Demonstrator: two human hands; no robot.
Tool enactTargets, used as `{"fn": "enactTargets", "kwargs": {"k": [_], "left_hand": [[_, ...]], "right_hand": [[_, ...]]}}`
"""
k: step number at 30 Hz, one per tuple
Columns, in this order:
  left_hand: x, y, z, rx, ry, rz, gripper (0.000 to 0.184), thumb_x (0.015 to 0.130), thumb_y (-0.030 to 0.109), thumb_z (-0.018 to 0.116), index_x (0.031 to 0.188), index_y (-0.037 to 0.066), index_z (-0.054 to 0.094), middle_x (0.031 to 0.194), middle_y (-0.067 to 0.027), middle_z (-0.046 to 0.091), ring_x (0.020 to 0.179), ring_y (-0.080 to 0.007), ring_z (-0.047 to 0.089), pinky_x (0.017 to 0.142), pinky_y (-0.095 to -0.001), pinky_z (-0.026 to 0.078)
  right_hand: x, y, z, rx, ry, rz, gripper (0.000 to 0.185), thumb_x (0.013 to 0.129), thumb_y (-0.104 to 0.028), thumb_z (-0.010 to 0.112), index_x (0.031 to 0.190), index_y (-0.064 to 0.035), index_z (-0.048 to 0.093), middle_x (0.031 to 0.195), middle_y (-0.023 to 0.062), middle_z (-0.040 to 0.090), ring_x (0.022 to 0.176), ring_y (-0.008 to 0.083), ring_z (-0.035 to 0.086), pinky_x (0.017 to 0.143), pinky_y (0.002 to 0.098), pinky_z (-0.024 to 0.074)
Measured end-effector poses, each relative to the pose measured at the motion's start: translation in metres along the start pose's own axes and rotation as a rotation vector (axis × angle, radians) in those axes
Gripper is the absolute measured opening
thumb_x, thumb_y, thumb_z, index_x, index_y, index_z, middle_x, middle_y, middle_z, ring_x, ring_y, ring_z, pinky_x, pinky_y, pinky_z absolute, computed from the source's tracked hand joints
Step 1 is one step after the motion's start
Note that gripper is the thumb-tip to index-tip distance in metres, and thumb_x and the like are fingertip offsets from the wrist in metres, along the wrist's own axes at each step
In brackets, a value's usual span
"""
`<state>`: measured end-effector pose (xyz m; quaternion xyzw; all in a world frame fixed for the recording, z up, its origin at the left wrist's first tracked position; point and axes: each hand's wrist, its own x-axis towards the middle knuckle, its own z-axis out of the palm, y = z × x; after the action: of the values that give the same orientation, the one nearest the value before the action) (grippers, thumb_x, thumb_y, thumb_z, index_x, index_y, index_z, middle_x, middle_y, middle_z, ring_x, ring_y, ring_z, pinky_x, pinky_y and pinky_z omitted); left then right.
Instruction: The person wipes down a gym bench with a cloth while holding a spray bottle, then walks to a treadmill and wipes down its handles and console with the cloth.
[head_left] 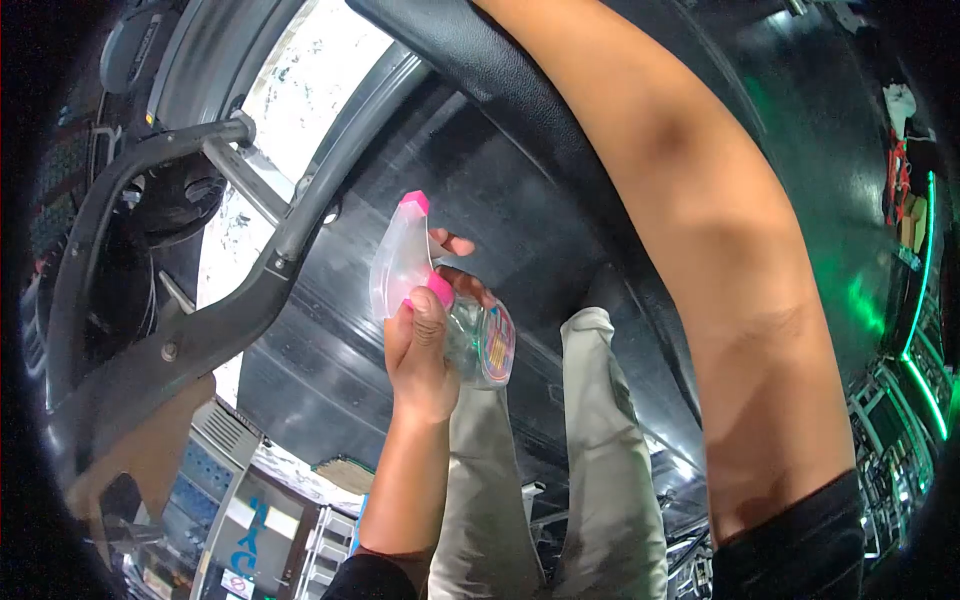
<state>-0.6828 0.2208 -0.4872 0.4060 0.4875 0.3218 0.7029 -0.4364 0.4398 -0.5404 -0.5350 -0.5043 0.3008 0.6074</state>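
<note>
My left hand [425, 345] is wrapped round the neck of a clear spray bottle [465, 345] with a whitish spray head and pink nozzle and collar. The bottle is tilted, its labelled body pointing down to the right and its nozzle up. Fingers show behind the neck, the thumb in front. My right arm reaches up past the top edge of the view over a black padded edge [510, 95]; the right hand itself lies outside the frame.
A dark metal frame with bars [230, 300] stands at the left. Behind the bottle lies a glossy black panel [330, 340]. My legs in pale trousers [610, 450] are below. Green light strips [920, 290] and racks are at the far right.
</note>
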Motion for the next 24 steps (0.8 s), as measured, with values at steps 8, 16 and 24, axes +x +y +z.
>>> {"fn": "enactTargets", "kwargs": {"k": [8,16,24], "left_hand": [[0.000,0.003,0.004,-0.032,0.011,0.002,0.074,0.104,0.055,0.051,0.144,-0.006,0.042,0.128,-0.0159,0.057,0.092,-0.0216,0.062,0.083,-0.0371,0.053],[-0.006,-0.006,-0.008,-0.024,0.004,-0.043,0.076,0.103,0.057,0.051,0.143,-0.006,0.042,0.128,-0.0154,0.056,0.092,-0.0209,0.062,0.082,-0.0368,0.054],[-0.010,-0.007,0.005,-0.019,-0.012,-0.036,0.081,0.101,0.061,0.053,0.145,-0.005,0.041,0.128,-0.0151,0.056,0.093,-0.0209,0.061,0.083,-0.0378,0.052]], "right_hand": [[-0.172,-0.051,-0.075,-0.763,-0.197,-0.117,0.053,0.066,0.014,0.060,0.111,-0.0112,0.073,0.113,0.0123,0.067,0.109,0.0356,0.062,0.099,0.0443,0.0485],[-0.279,-0.098,-0.104,-0.867,-0.065,0.088,0.064,0.059,0.016,0.062,0.116,-0.0110,0.076,0.118,0.0086,0.066,0.116,0.0328,0.062,0.103,0.0429,0.0471],[-0.024,0.028,-0.016,-0.322,0.028,-0.429,0.016,0.078,-0.018,0.069,0.088,-0.0079,0.075,0.094,0.0110,0.071,0.091,0.0298,0.063,0.080,0.0401,0.0492]]}}
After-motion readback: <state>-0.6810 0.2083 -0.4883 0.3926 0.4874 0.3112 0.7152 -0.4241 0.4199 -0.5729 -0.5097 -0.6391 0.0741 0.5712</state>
